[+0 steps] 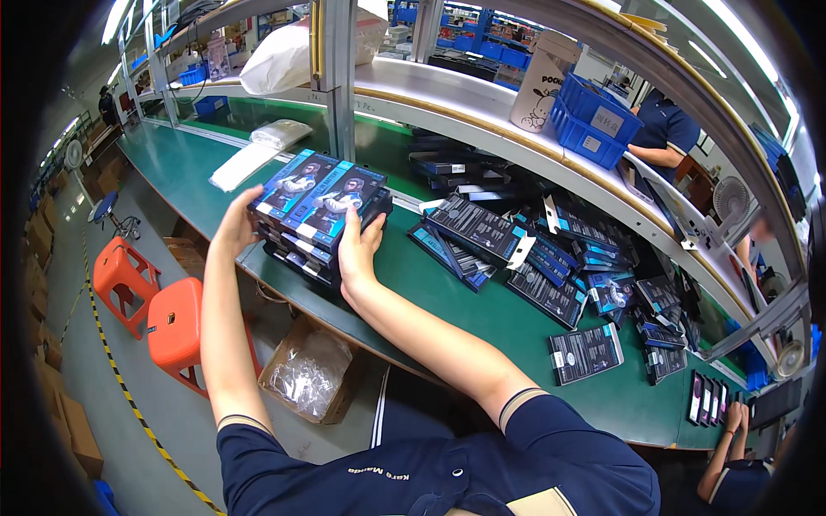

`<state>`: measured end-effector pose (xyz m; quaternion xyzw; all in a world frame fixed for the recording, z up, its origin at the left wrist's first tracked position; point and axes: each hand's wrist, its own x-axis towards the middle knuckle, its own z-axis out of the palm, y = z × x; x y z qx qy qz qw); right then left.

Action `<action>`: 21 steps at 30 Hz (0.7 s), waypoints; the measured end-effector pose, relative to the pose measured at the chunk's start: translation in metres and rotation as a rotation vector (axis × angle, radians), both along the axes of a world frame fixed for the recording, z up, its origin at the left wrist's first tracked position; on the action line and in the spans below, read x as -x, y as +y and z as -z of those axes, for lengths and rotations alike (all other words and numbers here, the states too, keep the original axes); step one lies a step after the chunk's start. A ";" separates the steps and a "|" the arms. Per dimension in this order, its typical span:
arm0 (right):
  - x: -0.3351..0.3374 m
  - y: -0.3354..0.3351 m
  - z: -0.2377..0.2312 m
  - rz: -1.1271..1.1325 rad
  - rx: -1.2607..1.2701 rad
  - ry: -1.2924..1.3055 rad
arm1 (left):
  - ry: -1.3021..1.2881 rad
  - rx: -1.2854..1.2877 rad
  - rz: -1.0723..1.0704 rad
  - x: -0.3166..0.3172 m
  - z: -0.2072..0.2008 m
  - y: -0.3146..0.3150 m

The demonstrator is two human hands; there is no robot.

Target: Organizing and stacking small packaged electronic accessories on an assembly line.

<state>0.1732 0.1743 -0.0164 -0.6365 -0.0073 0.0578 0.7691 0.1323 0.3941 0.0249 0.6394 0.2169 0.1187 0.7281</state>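
A stack of dark blue and black printed retail boxes (297, 196) stands near the front edge of the green workbench (404, 292), with two boxes side by side on its top layer. My left hand (235, 222) holds the stack's left side, fingers at its upper edge. On the right side, my right hand (360, 248) presses its palm to the boxes, thumb reaching over the top and fingers along the side. Both hands grip the stack between them. Right of it, a loose heap of similar boxes (482, 228) lies jumbled, some with end flaps open.
Clear plastic bags (280, 135) lie behind the stack. A raised shelf (430, 84) carries a tumbler (544, 82) and blue bins (594, 120). Orange stools (176, 327) and a carton of clear plastic (311, 371) are below the bench. Other people work at the right.
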 end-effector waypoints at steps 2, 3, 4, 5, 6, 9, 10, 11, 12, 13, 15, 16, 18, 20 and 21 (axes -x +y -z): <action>-0.002 -0.002 0.002 0.015 0.019 -0.011 | 0.045 0.018 0.035 -0.005 -0.013 0.009; -0.001 -0.001 0.003 0.014 0.012 -0.007 | 0.085 0.038 0.070 -0.008 -0.020 0.015; -0.005 -0.001 0.006 0.030 0.027 -0.091 | 0.037 0.116 0.154 -0.022 -0.017 0.021; -0.009 0.000 0.009 0.046 0.040 -0.177 | 0.080 0.250 0.171 -0.034 -0.017 0.024; -0.010 0.003 0.013 0.041 0.067 -0.214 | 0.106 0.273 0.162 -0.038 -0.013 0.026; -0.014 0.016 0.018 0.082 0.090 -0.238 | 0.177 0.261 0.222 -0.045 0.002 0.059; -0.027 0.012 0.022 0.138 0.115 -0.231 | 0.186 0.274 0.242 -0.055 -0.005 0.037; -0.029 0.012 0.022 0.139 0.128 -0.227 | 0.198 0.286 0.236 -0.047 -0.014 0.020; -0.032 0.009 0.022 0.131 0.131 -0.209 | 0.192 0.304 0.263 -0.050 -0.009 0.021; -0.030 0.011 0.023 0.111 0.129 -0.192 | 0.184 0.321 0.276 -0.045 -0.010 0.024; -0.022 0.006 0.031 0.093 0.075 -0.183 | 0.165 0.290 0.250 -0.045 -0.008 0.024; -0.013 0.000 0.047 0.067 0.058 -0.323 | 0.155 0.298 0.239 -0.048 -0.008 0.022; 0.014 -0.004 0.060 -0.045 0.098 -0.523 | 0.146 0.302 0.197 -0.043 -0.004 0.033; 0.026 -0.001 0.057 -0.069 0.164 -0.502 | 0.139 0.291 0.224 -0.044 -0.006 0.031; 0.028 -0.002 0.055 -0.086 0.200 -0.484 | 0.129 0.284 0.242 -0.043 -0.005 0.030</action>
